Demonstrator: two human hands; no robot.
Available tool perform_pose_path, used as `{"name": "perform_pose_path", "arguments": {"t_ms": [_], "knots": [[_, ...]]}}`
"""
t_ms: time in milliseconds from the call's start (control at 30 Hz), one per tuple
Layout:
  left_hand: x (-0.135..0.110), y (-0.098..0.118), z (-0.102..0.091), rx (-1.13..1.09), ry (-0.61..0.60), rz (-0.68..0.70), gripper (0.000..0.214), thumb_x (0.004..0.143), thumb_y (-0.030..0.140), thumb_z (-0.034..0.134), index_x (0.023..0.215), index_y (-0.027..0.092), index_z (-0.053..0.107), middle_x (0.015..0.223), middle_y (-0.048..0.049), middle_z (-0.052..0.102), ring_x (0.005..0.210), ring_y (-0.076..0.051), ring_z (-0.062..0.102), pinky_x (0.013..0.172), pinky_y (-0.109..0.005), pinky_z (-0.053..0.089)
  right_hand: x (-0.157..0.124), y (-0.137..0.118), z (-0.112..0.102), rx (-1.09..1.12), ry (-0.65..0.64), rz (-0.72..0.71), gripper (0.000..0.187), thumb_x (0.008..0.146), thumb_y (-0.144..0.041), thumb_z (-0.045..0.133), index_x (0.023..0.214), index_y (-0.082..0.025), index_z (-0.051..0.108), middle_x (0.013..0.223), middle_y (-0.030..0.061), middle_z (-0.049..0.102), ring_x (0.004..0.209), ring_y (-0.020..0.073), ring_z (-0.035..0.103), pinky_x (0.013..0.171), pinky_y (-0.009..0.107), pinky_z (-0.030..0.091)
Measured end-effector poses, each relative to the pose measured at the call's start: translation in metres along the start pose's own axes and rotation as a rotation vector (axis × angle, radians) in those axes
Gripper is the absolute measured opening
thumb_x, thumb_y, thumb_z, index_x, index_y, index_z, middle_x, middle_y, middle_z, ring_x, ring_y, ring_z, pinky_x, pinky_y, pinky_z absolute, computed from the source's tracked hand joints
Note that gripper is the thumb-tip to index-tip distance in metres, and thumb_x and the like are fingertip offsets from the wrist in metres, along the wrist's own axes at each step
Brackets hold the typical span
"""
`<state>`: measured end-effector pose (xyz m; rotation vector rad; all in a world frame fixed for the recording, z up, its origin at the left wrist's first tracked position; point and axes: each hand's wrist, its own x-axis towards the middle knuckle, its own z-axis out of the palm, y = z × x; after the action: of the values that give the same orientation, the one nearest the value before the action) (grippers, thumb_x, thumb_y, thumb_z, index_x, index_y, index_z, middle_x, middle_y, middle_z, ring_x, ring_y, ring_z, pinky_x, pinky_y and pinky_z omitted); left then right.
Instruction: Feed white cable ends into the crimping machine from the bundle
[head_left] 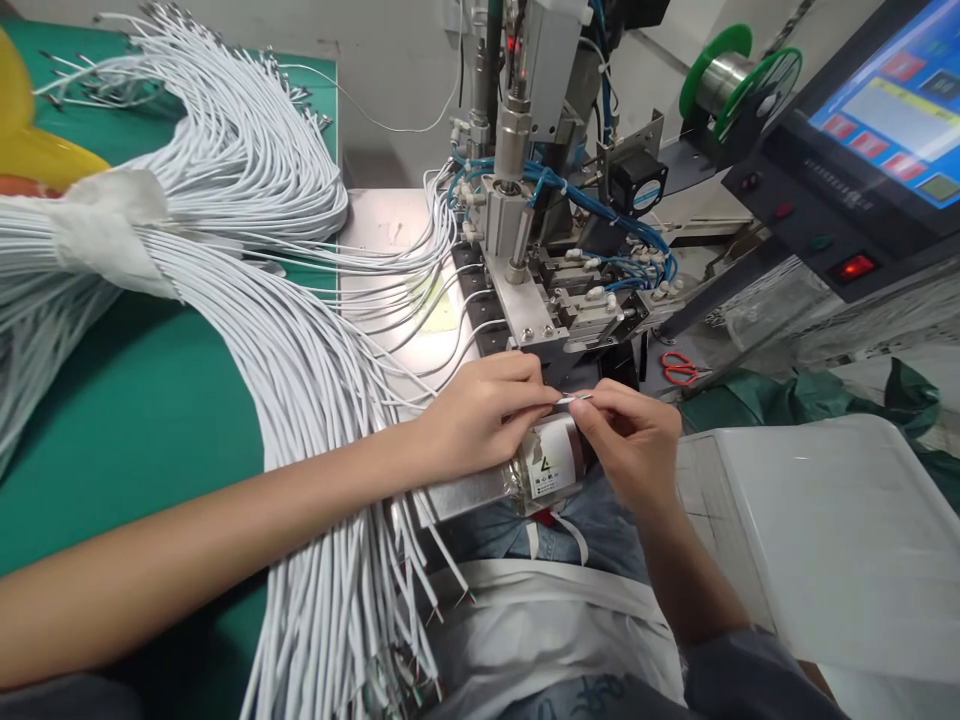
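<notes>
My left hand (484, 415) is closed, thumb and forefinger pinching a white cable near its end. The fingertips of my right hand (637, 440) pinch the thin wire ends (579, 397) of that cable, just in front of the machine. Most of the cable in my left hand is hidden by the fingers. Under both hands sits a cylinder with a white label (553, 460). My left forearm lies across a thick bundle of white cables (300, 370), whose stripped ends with thin coloured wires hang over the table edge.
A soldering-type machine (517, 240) with blue air tubes stands ahead, several white cables running into its side. On the right are a wire spool (724, 85), a lit control screen (900, 110), red-handled scissors (679, 368) and a white bin (825, 520). A green mat (150, 410) covers the left table.
</notes>
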<state>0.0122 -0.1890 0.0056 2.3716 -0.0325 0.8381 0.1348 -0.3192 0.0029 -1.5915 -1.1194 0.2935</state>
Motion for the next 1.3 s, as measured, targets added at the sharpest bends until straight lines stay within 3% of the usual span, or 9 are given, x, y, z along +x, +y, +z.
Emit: {"name": "perform_pose_path", "arguments": {"t_ms": [133, 333, 500, 667, 800, 933, 1067, 1167, 1300], "knots": [[-0.001, 0.001, 0.001, 0.078, 0.028, 0.031, 0.019, 0.085, 0.011, 0.049, 0.079, 0.014, 0.067, 0.068, -0.0029, 0.056, 0.065, -0.012, 0.050, 0.059, -0.024, 0.041, 0.005, 0.000, -0.005, 0.086, -0.098, 0.044, 0.017, 0.077, -0.021, 0.062, 0.062, -0.015, 0.067, 0.053, -0.0041, 0.042, 0.048, 0.0063, 0.037, 0.044, 0.021, 0.029], [0.000, 0.006, 0.002, -0.036, 0.086, -0.049, 0.015, 0.083, 0.012, 0.054, 0.071, 0.013, 0.062, 0.062, -0.0003, 0.054, 0.060, -0.010, 0.050, 0.055, -0.022, 0.040, -0.006, 0.003, 0.016, 0.168, 0.110, -0.001, 0.016, 0.079, -0.023, 0.061, 0.066, -0.017, 0.068, 0.055, -0.0033, 0.045, 0.049, 0.0080, 0.040, 0.044, 0.023, 0.031], [-0.001, 0.008, -0.001, 0.430, 0.119, 0.223, 0.017, 0.083, 0.009, 0.051, 0.069, 0.013, 0.059, 0.065, -0.0028, 0.052, 0.060, -0.011, 0.043, 0.052, -0.025, 0.037, -0.010, -0.002, 0.023, -0.225, 0.258, -0.242, 0.013, 0.081, -0.018, 0.056, 0.077, -0.018, 0.069, 0.054, -0.0025, 0.047, 0.048, 0.0085, 0.039, 0.044, 0.023, 0.032], [-0.001, 0.015, -0.008, 0.760, 0.092, 0.448, 0.021, 0.082, 0.006, 0.052, 0.062, 0.014, 0.054, 0.060, -0.0008, 0.047, 0.054, -0.012, 0.038, 0.046, -0.027, 0.029, 0.002, -0.011, 0.008, -0.258, 0.035, -0.129, 0.022, 0.081, -0.019, 0.055, 0.061, -0.016, 0.062, 0.051, -0.0041, 0.040, 0.046, 0.0066, 0.034, 0.044, 0.022, 0.030], [-0.004, 0.011, -0.003, 0.610, 0.106, 0.283, 0.023, 0.086, 0.008, 0.047, 0.065, 0.014, 0.056, 0.063, -0.0017, 0.049, 0.057, -0.012, 0.043, 0.048, -0.026, 0.034, 0.010, -0.009, 0.004, -0.108, -0.063, -0.056, 0.026, 0.080, -0.022, 0.057, 0.055, -0.015, 0.059, 0.051, -0.0036, 0.041, 0.047, 0.0069, 0.036, 0.044, 0.022, 0.029], [-0.003, 0.004, 0.004, 0.100, 0.124, -0.086, 0.012, 0.084, 0.014, 0.057, 0.075, 0.014, 0.066, 0.064, -0.0002, 0.055, 0.060, -0.009, 0.051, 0.054, -0.022, 0.042, 0.011, -0.002, 0.008, -0.067, 0.056, -0.117, 0.020, 0.079, -0.019, 0.057, 0.061, -0.015, 0.063, 0.053, -0.0032, 0.045, 0.048, 0.0078, 0.039, 0.045, 0.023, 0.031], [0.005, 0.003, -0.002, -0.265, -0.035, -0.273, 0.013, 0.084, 0.017, 0.058, 0.086, 0.015, 0.071, 0.074, -0.0021, 0.065, 0.068, -0.010, 0.059, 0.063, -0.021, 0.046, 0.008, 0.002, 0.014, -0.006, 0.125, -0.169, 0.015, 0.080, -0.018, 0.058, 0.067, -0.017, 0.067, 0.054, -0.0028, 0.048, 0.051, 0.0091, 0.043, 0.047, 0.024, 0.035], [0.008, 0.005, -0.006, -0.315, -0.096, -0.326, 0.018, 0.086, 0.018, 0.054, 0.081, 0.014, 0.071, 0.071, -0.0021, 0.065, 0.063, -0.009, 0.058, 0.058, -0.020, 0.045, 0.004, 0.004, 0.021, -0.003, 0.165, -0.144, 0.017, 0.081, -0.023, 0.057, 0.070, -0.018, 0.069, 0.054, -0.0019, 0.050, 0.053, 0.0109, 0.047, 0.048, 0.025, 0.037], [0.004, 0.006, -0.004, -0.074, -0.008, -0.224, 0.018, 0.085, 0.018, 0.054, 0.076, 0.013, 0.069, 0.061, -0.0003, 0.060, 0.055, -0.008, 0.052, 0.051, -0.019, 0.040, -0.003, 0.001, 0.028, -0.216, 0.258, -0.203, 0.019, 0.084, -0.023, 0.053, 0.076, -0.018, 0.070, 0.052, -0.0023, 0.046, 0.047, 0.0091, 0.040, 0.045, 0.024, 0.034]]}}
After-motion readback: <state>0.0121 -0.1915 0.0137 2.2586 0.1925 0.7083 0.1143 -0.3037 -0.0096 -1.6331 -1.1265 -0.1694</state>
